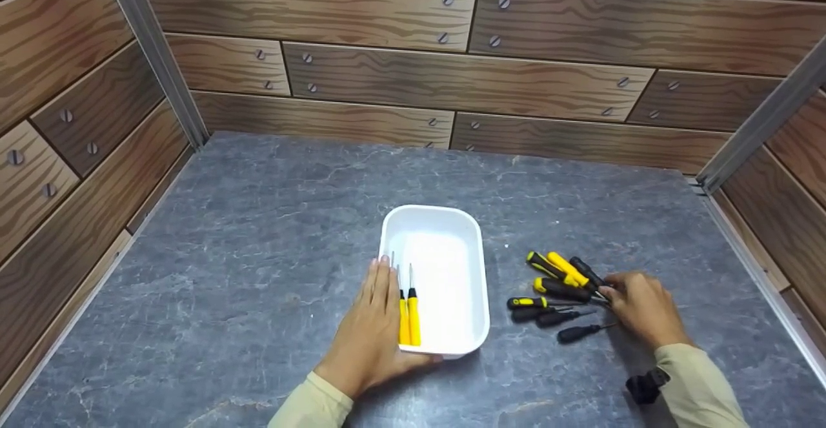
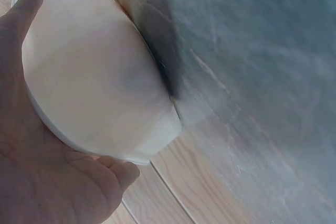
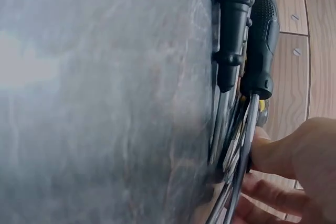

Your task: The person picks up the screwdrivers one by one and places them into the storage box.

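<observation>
A white tray (image 1: 452, 221) stands on the grey stone-look table (image 1: 258, 234). Two yellow-handled screwdrivers (image 1: 408, 318) lie inside it along its left wall. My left hand (image 1: 377, 325) lies against the tray's left wall with straight fingers, thumb along the near wall; in the left wrist view the left hand (image 2: 47, 177) cups the tray (image 2: 94, 77) from outside. To the right lies a pile of black-and-yellow screwdrivers (image 1: 558, 283). My right hand (image 1: 606, 292) pinches the metal shaft of one in that pile; the right wrist view shows its fingers (image 3: 283, 156) on a shaft (image 3: 245, 145).
Wood-pattern walls (image 1: 452, 79) close in the table on three sides, with metal posts (image 1: 155, 53) at the back corners. Small black screwdrivers (image 1: 577, 332) lie at the pile's near side. A black wrist strap (image 1: 645, 386) sits on my right sleeve.
</observation>
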Tool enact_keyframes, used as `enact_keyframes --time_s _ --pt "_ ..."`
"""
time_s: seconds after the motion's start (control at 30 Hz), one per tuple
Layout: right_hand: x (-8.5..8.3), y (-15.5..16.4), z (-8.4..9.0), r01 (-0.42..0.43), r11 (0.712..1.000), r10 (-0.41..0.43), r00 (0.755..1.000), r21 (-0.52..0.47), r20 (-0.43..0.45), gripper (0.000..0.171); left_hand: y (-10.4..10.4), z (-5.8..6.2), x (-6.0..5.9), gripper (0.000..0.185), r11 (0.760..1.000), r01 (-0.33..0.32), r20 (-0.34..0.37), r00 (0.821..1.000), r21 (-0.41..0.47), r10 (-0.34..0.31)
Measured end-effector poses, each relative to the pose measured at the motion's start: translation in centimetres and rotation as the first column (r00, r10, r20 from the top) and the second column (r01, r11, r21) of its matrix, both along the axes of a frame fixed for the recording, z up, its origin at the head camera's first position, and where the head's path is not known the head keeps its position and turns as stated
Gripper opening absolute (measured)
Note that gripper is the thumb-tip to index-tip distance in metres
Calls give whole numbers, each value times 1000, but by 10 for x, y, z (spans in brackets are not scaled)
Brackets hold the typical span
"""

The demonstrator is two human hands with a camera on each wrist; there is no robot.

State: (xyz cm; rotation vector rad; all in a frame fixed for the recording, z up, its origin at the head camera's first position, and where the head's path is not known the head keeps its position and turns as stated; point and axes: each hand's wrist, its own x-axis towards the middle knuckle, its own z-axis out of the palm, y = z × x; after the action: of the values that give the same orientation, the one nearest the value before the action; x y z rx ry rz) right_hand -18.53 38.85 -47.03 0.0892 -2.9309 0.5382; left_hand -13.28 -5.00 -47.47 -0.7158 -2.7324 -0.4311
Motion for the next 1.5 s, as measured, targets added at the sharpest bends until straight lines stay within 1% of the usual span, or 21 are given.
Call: enact_keyframes --time_s 0.17,0.33,0.6,0.7,0.8,1.0,1.13,1.27,1.37,1.5 --pt "-3 -4 2 -6 1000 6 1000 -7 30 20 0 1 -1 133 1000 -5 14 1000 2 5" --pt "-4 -8 1 0 1000 0 1000 -12 16 18 0 1 -1 134 1000 -5 10 1000 -3 6" --pt "-6 -9 5 58 997 -58 998 -43 -4 22 0 1 -1 133 1000 -6 6 1000 -25 6" --pt "-7 -11 7 83 995 -84 996 -63 -25 25 0 1 -1 132 999 -5 -1 1000 -32 5" --pt "-8 -14 9 94 992 -98 994 -81 -49 26 0 1 -1 132 999 -4 8 1000 -36 5" --pt "-7 -17 14 71 994 -85 983 -89 -162 21 0 2 -1 133 999 1 1 1000 -47 -1" --pt "-7 -24 19 61 993 -84 963 -98 -255 20 0 2 -2 133 999 2 -2 1000 -41 -2" --pt "-8 -38 26 27 994 -65 924 -105 -377 19 0 2 -2 133 999 3 -1 1000 -50 -3" --pt "-10 -51 31 -33 994 -21 890 -109 -456 19 0 2 -2 133 998 1 -2 1000 -61 -2" --pt "-12 -71 38 -125 986 52 853 -107 -520 20 0 2 -2 135 998 0 0 1000 -63 0"
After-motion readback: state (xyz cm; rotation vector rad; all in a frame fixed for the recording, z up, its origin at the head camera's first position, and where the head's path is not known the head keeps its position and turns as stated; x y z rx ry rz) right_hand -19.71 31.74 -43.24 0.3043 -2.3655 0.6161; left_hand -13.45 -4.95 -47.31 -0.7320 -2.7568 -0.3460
